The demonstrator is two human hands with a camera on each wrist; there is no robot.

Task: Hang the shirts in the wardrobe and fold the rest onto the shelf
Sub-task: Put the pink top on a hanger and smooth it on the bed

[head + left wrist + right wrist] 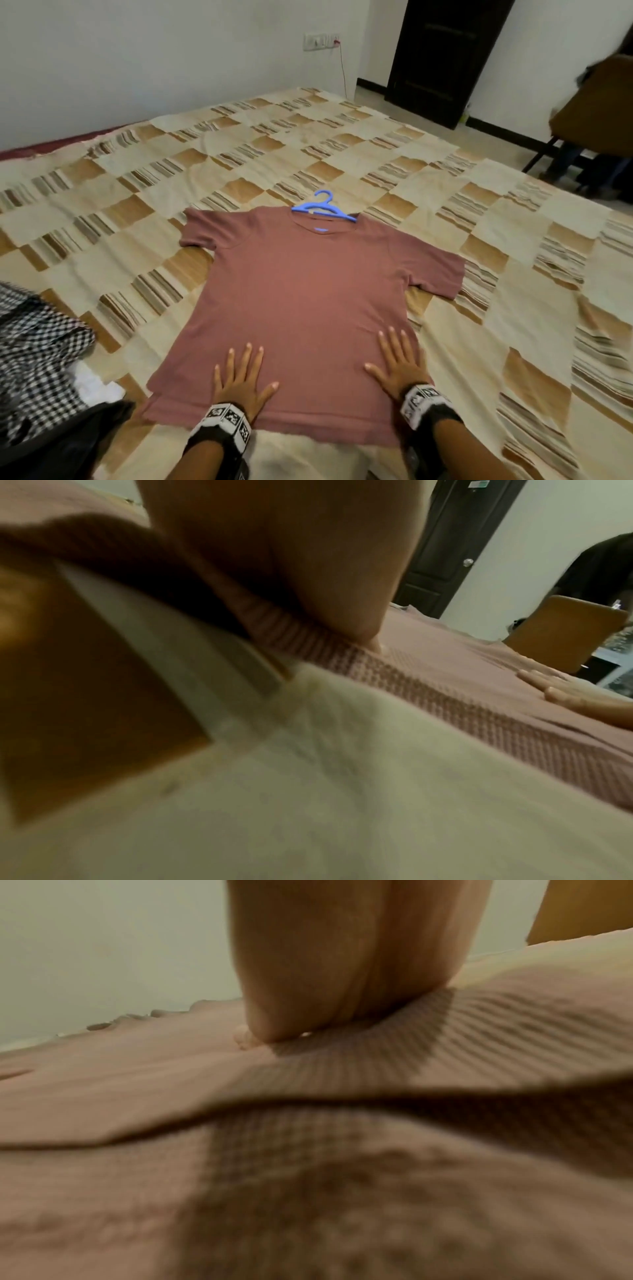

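Note:
A dusty-pink T-shirt lies spread flat, front up, on the bed. A blue plastic hanger sits in its neck, the hook sticking out beyond the collar. My left hand presses flat on the shirt's lower left part, fingers straight and spread. My right hand presses flat on the lower right part near the hem, fingers spread too. In the left wrist view my palm rests on the pink ribbed fabric. In the right wrist view my palm pushes into the same fabric.
The bed carries a beige and brown checked cover. A black-and-white checked garment and dark clothing lie at the bed's near left. A dark door and a chair with a seated person stand at the far right.

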